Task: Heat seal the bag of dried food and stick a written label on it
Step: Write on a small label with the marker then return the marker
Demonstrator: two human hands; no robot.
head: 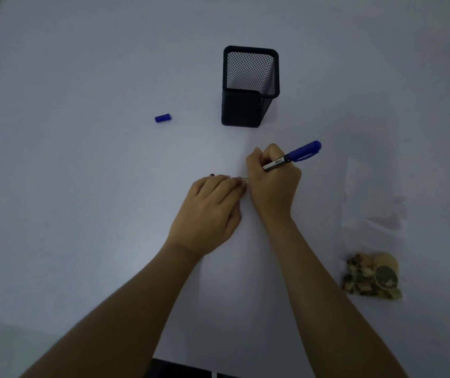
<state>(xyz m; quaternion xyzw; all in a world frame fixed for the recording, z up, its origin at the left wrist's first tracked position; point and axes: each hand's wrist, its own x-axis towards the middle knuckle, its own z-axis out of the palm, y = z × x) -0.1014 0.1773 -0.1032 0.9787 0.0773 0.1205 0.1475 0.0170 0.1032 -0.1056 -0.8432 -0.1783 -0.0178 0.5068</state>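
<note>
The white table (pixel 81 186) takes up nearly the whole view, dimly lit. Far of centre stands a black mesh pen holder (pixel 249 87), empty as far as can be seen. At the near right lies the clear bag of dried food (pixel 372 276), its contents bunched at the near end and the rest of the film flat and almost lost against the table — whether its mouth is sealed cannot be told.

The risks here are mostly small ones. The label is hardly visible: only a pale sliver (pixel 244 181) shows between the two hands, probably the label itself. If the steadying hand lifts or slides, so light a scrap could skid under the tip and smear the writing. Fresh ink could also smudge under the heel of the writing hand. The loose blue cap (pixel 162 118), well apart at the far left, could roll away.

The left hand (pixel 207 211) lies palm down, fingers nearly flat and together, fingertips pressing at the sliver's left edge. The right hand (pixel 271 181) is curled tight around a blue marker (pixel 292 157), its tail slanting up to the far right and its tip hidden beneath the fingers, wrist resting on the table.
</note>
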